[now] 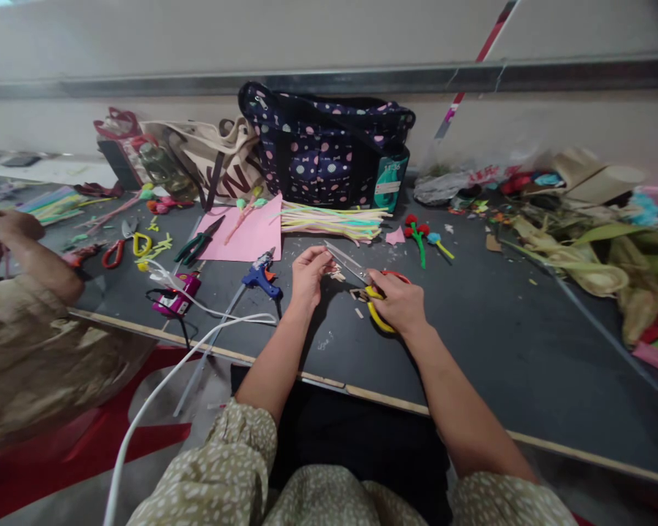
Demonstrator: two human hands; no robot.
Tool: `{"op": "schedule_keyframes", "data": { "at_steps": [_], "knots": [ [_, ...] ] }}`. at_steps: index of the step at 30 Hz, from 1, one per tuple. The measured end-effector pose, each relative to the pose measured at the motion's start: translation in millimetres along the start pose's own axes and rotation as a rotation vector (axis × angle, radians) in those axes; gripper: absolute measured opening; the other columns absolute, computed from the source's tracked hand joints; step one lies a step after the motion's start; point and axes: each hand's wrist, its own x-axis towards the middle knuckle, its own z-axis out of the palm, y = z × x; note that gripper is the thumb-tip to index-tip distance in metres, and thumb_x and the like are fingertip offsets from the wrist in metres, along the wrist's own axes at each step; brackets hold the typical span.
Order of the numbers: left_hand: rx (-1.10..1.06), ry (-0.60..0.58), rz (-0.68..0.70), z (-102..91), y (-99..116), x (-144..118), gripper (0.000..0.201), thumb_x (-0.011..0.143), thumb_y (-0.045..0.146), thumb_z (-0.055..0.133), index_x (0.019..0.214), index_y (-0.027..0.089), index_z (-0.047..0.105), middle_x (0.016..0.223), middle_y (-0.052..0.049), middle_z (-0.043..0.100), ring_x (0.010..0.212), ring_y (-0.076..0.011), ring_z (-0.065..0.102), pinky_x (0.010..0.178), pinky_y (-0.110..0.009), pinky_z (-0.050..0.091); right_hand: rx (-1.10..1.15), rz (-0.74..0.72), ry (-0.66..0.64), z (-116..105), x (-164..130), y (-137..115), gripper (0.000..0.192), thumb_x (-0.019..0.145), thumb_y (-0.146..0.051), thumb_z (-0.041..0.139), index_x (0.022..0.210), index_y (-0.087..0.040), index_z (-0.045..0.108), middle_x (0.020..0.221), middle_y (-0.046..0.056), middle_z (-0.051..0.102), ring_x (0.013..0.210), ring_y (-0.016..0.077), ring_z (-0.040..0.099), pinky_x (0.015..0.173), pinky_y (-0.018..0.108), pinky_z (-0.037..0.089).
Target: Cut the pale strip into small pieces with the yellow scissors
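My right hand (399, 301) grips scissors (356, 273) with yellow and red handles; their open blades point left toward my left hand (309, 275). My left hand pinches a small pale stick piece (337, 275) near the blade tips. Small cut bits (358, 312) lie on the dark grey table (498, 336) below the scissors. Both hands hover just above the table surface near its front edge.
A blue glue gun (260, 276) and a pink glue gun (172, 299) with white cables lie left. Pink paper (249, 234), pastel pipe cleaners (334, 219) and a dotted bag (329, 150) sit behind. Red pompom flowers (420, 232) lie right. Another person's arm (16, 248) works at far left.
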Motion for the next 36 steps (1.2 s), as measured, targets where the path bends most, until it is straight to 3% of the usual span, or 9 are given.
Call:
{"op": "schedule_keyframes", "data": {
  "at_steps": [8, 15, 24, 36],
  "knots": [
    [0.035, 0.004, -0.009, -1.0, 0.3, 1.8, 0.024, 0.058, 0.025, 0.082, 0.076, 0.017, 0.068, 0.067, 0.002, 0.065, 0.056, -0.0074, 0.059, 0.056, -0.019, 0.050, 0.031, 0.048, -0.058, 1.0, 0.6, -1.5, 0.034, 0.081, -0.024, 0.051, 0.111, -0.025, 0.067, 0.083, 0.000, 0.071, 0.071, 0.0125, 0.059, 0.059, 0.024, 0.031],
    [0.003, -0.070, -0.059, 0.2, 4.1, 0.5, 0.024, 0.062, 0.027, 0.081, 0.077, 0.015, 0.067, 0.087, -0.004, 0.072, 0.067, -0.0095, 0.064, 0.065, -0.023, 0.053, 0.166, 0.151, -0.056, -6.0, 4.4, 2.9, 0.040, 0.079, -0.029, 0.058, 0.119, -0.024, 0.062, 0.098, 0.002, 0.072, 0.085, 0.0170, 0.064, 0.067, 0.026, 0.042],
    [-0.103, -0.063, -0.063, -1.3, 3.9, 3.2, 0.036, 0.059, 0.026, 0.083, 0.087, 0.021, 0.062, 0.077, 0.003, 0.067, 0.059, -0.0056, 0.058, 0.058, -0.018, 0.050, 0.148, 0.118, -0.063, -4.0, 2.8, 3.3, 0.037, 0.079, -0.031, 0.060, 0.115, -0.025, 0.064, 0.099, 0.001, 0.072, 0.083, 0.0153, 0.064, 0.066, 0.025, 0.041],
    [-0.108, -0.070, -0.055, 0.6, 1.4, 1.9, 0.039, 0.055, 0.027, 0.087, 0.085, 0.020, 0.062, 0.067, 0.006, 0.058, 0.060, -0.0066, 0.058, 0.057, -0.018, 0.050, 0.118, 0.093, -0.053, -0.9, 1.9, -3.5, 0.031, 0.083, -0.030, 0.053, 0.112, -0.025, 0.066, 0.088, 0.000, 0.071, 0.077, 0.0130, 0.062, 0.061, 0.024, 0.036]
  ]
}}
